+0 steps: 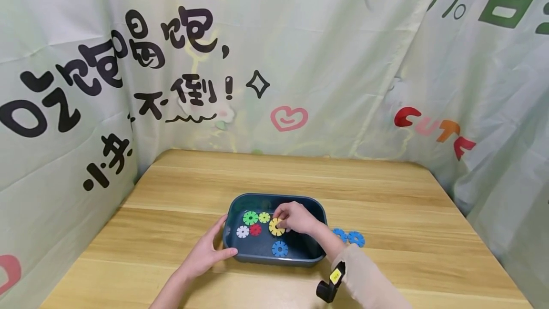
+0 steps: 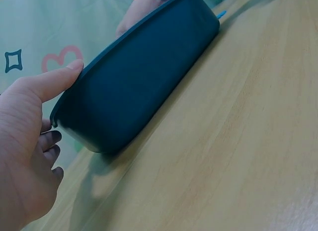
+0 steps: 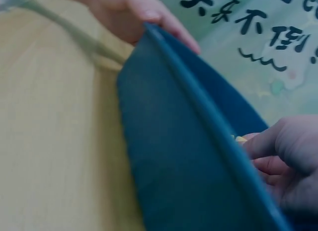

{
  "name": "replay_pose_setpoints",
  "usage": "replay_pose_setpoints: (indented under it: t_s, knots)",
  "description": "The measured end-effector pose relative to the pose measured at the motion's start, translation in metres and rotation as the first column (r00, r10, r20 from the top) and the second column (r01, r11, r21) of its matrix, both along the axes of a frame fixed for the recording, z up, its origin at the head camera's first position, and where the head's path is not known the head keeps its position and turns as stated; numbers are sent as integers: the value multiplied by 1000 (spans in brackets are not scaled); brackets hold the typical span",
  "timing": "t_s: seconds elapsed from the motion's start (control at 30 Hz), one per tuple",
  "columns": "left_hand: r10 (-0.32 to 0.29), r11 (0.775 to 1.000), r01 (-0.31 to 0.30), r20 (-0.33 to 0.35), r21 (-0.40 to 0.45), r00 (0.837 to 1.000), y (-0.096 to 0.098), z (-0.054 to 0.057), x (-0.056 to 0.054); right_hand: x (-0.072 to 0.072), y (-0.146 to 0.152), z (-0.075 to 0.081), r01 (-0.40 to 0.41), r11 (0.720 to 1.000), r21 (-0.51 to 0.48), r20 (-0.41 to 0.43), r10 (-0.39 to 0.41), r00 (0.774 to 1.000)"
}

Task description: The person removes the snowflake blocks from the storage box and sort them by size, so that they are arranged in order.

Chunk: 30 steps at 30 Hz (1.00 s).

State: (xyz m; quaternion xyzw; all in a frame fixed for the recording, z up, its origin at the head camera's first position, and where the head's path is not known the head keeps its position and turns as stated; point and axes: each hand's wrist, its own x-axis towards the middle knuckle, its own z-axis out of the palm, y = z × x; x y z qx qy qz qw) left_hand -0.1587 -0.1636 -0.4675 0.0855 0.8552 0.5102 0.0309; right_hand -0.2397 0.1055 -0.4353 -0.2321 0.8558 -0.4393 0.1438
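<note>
A dark blue plastic basin (image 1: 296,255) sits on the wooden table. My left hand (image 1: 208,250) holds its left end, thumb at the near rim and fingers round the outer wall. Over the basin's inside, my right hand (image 1: 299,217) pinches a yellow notched plastic disc (image 1: 276,227) between thumb and fingers. Left of that disc lie a green disc (image 1: 250,218), a small yellow-green disc (image 1: 264,217), a white disc (image 1: 242,231) and a red disc (image 1: 255,230). A blue disc (image 1: 280,249) lies near the front wall. In the right wrist view, the basin wall partly hides my right fingers.
Two more blue discs, one (image 1: 356,239) farther right, lie on the table (image 1: 386,194) just right of the basin. A black wrist camera (image 1: 330,284) is strapped at my right sleeve. Printed curtains (image 1: 334,85) hang behind the table and at both sides.
</note>
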Motion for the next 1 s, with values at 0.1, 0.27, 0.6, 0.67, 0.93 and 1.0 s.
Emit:
replay_pose_setpoints:
  t_s: [0.1,0.27,0.6,0.67,0.93,1.0]
  knots:
    - [-1,1000,1,-3,-1,1000,0,0,0,-1,7,6,43,996,-81,59,-38,998]
    - [-1,1000,1,-7,-4,1000,0,0,0,-3,24,17,105,966,-235,134,-75,988]
    - [9,1000,-10,-5,-29,1000,1,1,1,0,68,38,263,923,-282,172,-221,960]
    - [12,999,-12,-5,-29,1000,1,1,1,1,79,37,288,914,-285,176,-246,953]
    - [11,1000,-11,-13,-26,1000,1,2,1,12,126,31,360,869,-339,216,-300,929]
    - [9,1000,-9,-15,-25,1000,1,2,1,15,137,29,374,864,-339,222,-313,924]
